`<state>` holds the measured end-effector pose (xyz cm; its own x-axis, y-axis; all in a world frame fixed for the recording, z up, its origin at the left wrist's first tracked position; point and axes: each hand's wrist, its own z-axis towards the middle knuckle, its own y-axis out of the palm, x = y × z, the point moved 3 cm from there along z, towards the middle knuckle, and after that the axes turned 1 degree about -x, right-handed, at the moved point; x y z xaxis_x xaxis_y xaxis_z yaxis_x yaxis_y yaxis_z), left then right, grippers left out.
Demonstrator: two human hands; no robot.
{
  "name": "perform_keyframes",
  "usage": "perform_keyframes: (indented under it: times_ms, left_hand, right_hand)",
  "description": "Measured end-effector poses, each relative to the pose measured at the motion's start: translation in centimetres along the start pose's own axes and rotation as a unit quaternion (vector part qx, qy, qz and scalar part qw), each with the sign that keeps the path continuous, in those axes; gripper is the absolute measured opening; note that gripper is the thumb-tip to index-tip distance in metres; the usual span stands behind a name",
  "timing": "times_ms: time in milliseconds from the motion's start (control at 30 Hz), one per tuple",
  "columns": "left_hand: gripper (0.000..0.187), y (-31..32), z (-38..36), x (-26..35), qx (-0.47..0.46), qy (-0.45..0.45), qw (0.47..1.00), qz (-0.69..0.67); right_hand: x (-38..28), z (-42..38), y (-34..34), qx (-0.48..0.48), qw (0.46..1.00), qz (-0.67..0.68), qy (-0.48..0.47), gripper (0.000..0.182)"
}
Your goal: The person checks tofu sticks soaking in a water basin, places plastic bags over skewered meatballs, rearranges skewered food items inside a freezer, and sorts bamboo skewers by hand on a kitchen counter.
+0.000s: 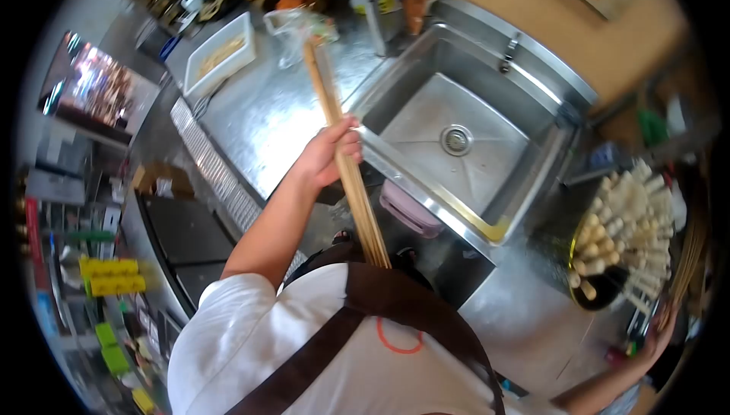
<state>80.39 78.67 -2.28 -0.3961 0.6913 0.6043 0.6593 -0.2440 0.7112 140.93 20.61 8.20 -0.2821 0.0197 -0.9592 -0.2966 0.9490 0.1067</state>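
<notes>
My left hand [332, 154] is closed round a bundle of long, thin wooden sticks [354, 194]. The bundle slants from over the steel counter down towards my apron, where its lower end passes out of sight. At the far right edge, my right hand [660, 339] has its fingers round the lower part of another bundle of thin brown sticks [690, 259]; the view is dark and distorted there. Beside that bundle, a dark bucket with a yellow rim [572, 255] holds many thick, pale wooden sticks [627, 221] with rounded ends.
A steel sink [475, 160] with a tap [509, 54] lies ahead. On the steel counter [258, 122] stand a white tub [220, 54] and a clear plastic bag [289, 34]. A pink container [411, 209] is below the sink's edge. Shelves with goods [110, 278] line the left.
</notes>
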Motion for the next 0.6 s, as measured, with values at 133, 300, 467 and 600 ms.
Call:
perform_keyframes:
  times_ms: [133,300,467,600]
  left_hand:
    - [0.021,-0.8,-0.4,0.0,-0.033,-0.037,0.998,-0.037]
    - [0.019,-4.1,-0.7,-0.3,-0.059,-0.082,0.990,-0.099]
    - [0.019,-7.3,-1.7,1.7,-0.050,-0.076,0.990,-0.107]
    - [0.016,-10.4,-2.7,4.2,-0.031,-0.070,0.991,-0.113]
  right_hand:
    - [1.2,-6.0,1.4,0.028,1.000,0.004,-0.004,0.037]
    - [0.9,-14.0,5.6,0.160,0.985,0.003,-0.066,0.034]
    - [0.3,-25.9,15.3,0.166,0.969,-0.071,-0.169,0.025]
    - [2.7,-32.8,25.5,0.144,0.956,-0.099,-0.234,0.027]
